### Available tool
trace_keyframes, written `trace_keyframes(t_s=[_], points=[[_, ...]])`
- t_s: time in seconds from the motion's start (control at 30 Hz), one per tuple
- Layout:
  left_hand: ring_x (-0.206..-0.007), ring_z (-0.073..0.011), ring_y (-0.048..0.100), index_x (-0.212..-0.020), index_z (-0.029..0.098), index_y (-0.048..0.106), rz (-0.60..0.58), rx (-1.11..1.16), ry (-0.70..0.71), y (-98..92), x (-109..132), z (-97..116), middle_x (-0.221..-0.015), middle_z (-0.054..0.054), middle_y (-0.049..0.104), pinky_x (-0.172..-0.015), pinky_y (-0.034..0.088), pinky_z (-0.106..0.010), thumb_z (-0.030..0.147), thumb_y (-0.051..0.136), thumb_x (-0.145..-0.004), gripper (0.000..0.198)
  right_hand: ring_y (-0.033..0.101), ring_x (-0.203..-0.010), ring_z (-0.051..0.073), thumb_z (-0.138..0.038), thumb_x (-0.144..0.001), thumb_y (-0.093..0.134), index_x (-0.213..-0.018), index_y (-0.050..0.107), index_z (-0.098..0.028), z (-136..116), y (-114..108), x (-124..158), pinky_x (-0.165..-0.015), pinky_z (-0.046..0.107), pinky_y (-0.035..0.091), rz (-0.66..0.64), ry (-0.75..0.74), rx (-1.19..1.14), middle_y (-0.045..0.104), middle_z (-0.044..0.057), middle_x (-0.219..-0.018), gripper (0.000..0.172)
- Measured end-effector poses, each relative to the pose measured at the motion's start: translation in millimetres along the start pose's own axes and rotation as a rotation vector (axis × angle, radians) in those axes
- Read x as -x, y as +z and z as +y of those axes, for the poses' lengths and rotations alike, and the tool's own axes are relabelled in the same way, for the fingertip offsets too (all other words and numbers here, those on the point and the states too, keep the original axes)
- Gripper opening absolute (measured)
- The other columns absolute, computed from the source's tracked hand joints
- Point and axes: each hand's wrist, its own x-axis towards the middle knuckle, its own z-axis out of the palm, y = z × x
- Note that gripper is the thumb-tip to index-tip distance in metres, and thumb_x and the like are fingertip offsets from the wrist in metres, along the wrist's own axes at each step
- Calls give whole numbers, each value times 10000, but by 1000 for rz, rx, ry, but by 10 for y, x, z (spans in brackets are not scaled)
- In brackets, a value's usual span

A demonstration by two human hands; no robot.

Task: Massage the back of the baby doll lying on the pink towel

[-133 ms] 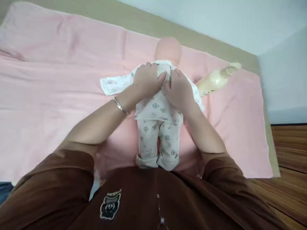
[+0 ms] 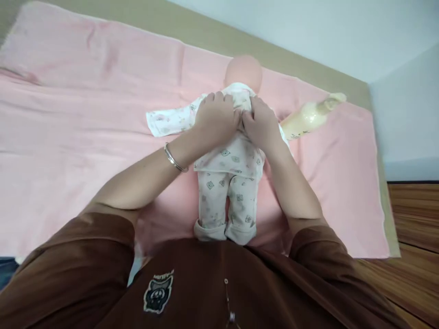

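Observation:
A baby doll point(image 2: 243, 72) lies on its back on a pink sheet point(image 2: 85, 114), head away from me, dressed in a white printed shirt point(image 2: 231, 157) and matching trousers point(image 2: 224, 201). My left hand point(image 2: 216, 119) and my right hand point(image 2: 260, 123) rest side by side on the doll's chest, fingers curled and pinching the front of the shirt just below the neck. One empty shirt sleeve point(image 2: 168, 121) lies flat out to the left. The doll's bare arm point(image 2: 308, 116) sticks out to the right.
The pink sheet covers a bed with a beige edge point(image 2: 212, 34) along a pale wall. Wooden floor point(image 2: 414, 219) shows at the right. My brown sleeves and shirt fill the bottom of the view.
Both hands have closed in together at the middle of the doll's chest, and the view has shifted slightly.

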Motion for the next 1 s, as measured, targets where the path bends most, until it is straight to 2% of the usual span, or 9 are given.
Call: trace_keyframes(t_s=[0.13,0.27,0.33,0.43,0.53,0.63,0.73,0.83,1.0], points=[[-1137,-343,658,-973,164,667,19,-95,74,-38,51,35,-1050,-156,686,-1025,548,-522,143,443,-965,226,579,-1376,344,-301,-1115,336,-1217,570,-135,164,92,-84,-1229,562,431,41,-18,-25,637,193,-1370,304],[-862,-272,664,-742,210,594,-5,-9,54,-56,-115,-129,-838,-107,633,-835,582,-446,137,457,-916,233,531,-1420,400,-337,-1109,327,-1285,564,-75,72,83,116,-1229,624,420,59,-77,30,601,247,-1405,394],[-846,-265,660,-757,218,597,-4,53,-14,-17,-217,-218,-818,-103,647,-835,577,-431,180,462,-938,229,499,-1456,403,-305,-1088,350,-1312,560,-63,-41,28,255,-1248,624,412,63,-115,42,575,251,-1445,391],[-972,-291,687,-841,208,612,38,83,-131,57,-264,-231,-898,-121,692,-944,567,-449,213,406,-1012,268,516,-1432,377,-249,-1055,375,-1254,590,-105,-183,-90,368,-1211,590,463,40,-121,30,614,212,-1387,327],[-1193,-354,655,-996,173,624,85,9,-151,60,-149,-79,-1123,-177,699,-1096,509,-521,227,381,-1058,256,601,-1279,342,-231,-1039,406,-1072,600,-168,-202,-189,309,-1080,524,550,-31,-35,8,662,166,-1218,207],[-1277,-405,615,-1056,112,622,19,-98,-116,0,17,116,-1234,-241,656,-1156,472,-539,214,433,-1053,215,616,-1257,318,-222,-1034,426,-969,570,-186,-90,-183,136,-1114,500,533,-66,14,-35,666,147,-1205,163],[-1236,-383,631,-933,155,597,34,-50,-39,-9,94,194,-1115,-176,651,-1161,473,-557,99,472,-980,145,574,-1340,338,-240,-1046,398,-1048,589,-165,75,-63,-33,-1203,573,459,-25,9,-78,655,157,-1278,205],[-1198,-368,641,-856,192,544,106,39,20,53,51,125,-1038,-136,630,-1126,499,-581,93,468,-956,160,538,-1403,360,-282,-1085,337,-1213,585,-132,177,72,-81,-1231,631,414,0,-14,-62,618,184,-1389,317],[-1013,-304,672,-791,218,505,131,150,-83,111,-147,-107,-934,-117,642,-1011,555,-486,146,476,-959,185,429,-1533,414,-348,-1095,389,-1366,525,-92,56,102,155,-1282,680,347,40,-106,-1,511,244,-1550,397]])
